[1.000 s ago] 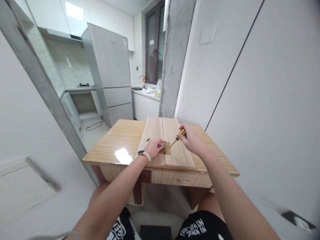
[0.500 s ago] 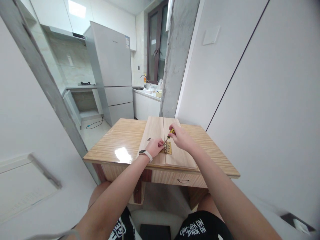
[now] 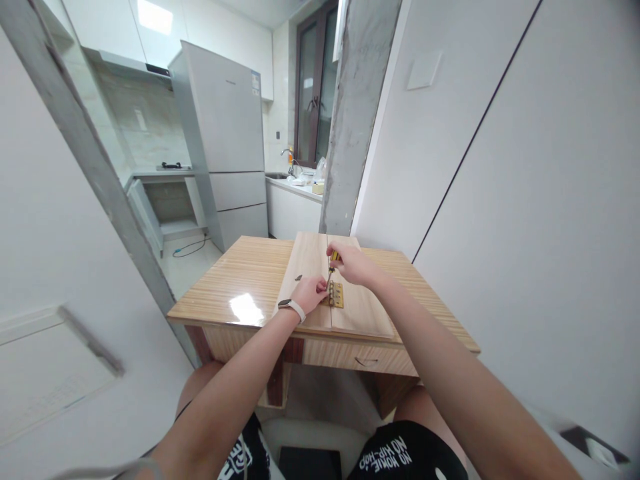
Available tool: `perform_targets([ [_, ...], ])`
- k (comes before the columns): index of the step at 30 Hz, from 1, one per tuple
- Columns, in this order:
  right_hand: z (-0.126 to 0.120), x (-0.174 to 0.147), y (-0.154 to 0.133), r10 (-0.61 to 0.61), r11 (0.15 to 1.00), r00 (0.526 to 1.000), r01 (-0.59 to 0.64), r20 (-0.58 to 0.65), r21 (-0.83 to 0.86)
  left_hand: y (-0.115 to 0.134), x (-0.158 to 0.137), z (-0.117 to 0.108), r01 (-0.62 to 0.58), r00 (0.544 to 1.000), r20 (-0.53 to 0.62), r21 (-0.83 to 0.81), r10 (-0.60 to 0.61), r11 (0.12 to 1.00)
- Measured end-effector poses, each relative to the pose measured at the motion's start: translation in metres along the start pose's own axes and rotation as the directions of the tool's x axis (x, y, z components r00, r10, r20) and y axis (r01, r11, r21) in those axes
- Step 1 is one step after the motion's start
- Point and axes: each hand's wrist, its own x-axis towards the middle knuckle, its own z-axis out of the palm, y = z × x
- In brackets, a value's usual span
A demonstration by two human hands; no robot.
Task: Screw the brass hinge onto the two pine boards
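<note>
On two pale boards [image 3: 367, 321], a brass-coloured hinge [image 3: 339, 295] lies flat across the seam, a screwdriver [image 3: 335, 256] standing over it

The hinge's right leaf shows its holes, while the left leaf is mostly hidden by the left hand [image 3: 310, 293], whose fingertips gather at it; whether they pinch anything is too small to tell. The right hand [image 3: 354, 264] is closed around the screwdriver's yellow-and-black handle, just above and apart from the left, the shaft pointing down to the left fingertips. A small dark piece [image 3: 299, 277] lies on the left-hand board, and a pale wristband [image 3: 297, 309] circles the left wrist. Beneath the boards is a glossy wood-grain table [image 3: 225, 280] with a drawer [image 3: 345, 358]; beyond it stands a grey fridge [image 3: 230, 127]
</note>
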Motion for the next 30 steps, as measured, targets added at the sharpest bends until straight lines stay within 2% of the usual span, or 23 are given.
perform_targets([
  [4,0.003,0.009,0.001,-0.01,1.0,0.997,0.009,0.075,0.006,0.0,0.001,-0.007,0.034,0.998,0.058,-0.096,-0.028,0.995],
  [7,0.003,0.011,0.001,-0.008,1.0,0.996,0.008,0.089,-0.002,0.001,0.002,-0.017,0.005,0.997,0.072,-0.148,0.006,0.989],
  [12,0.002,0.008,-0.001,0.029,0.997,0.999,-0.027,0.03,-0.072,0.011,0.009,-0.035,-0.069,0.998,-0.02,-0.167,0.066,0.983],
  [16,0.0,0.006,-0.003,0.041,0.993,0.999,-0.042,-0.015,-0.113,0.026,0.012,-0.042,-0.088,0.996,-0.042,-0.223,0.081,0.971],
  [20,0.001,0.008,-0.003,0.069,0.987,0.997,-0.072,-0.025,-0.144,0.042,0.013,-0.042,-0.099,0.995,-0.05,-0.252,0.089,0.963],
  [26,0.002,0.012,-0.007,0.111,0.971,0.992,-0.12,-0.051,-0.209,0.061,0.016,-0.038,-0.15,0.977,-0.178,-0.164,0.12,0.975],
  [30,0.001,0.013,-0.011,0.159,0.954,0.985,-0.171,-0.069,-0.248,0.067,0.016,-0.035,-0.123,0.974,-0.208,-0.184,0.084,0.975],
])
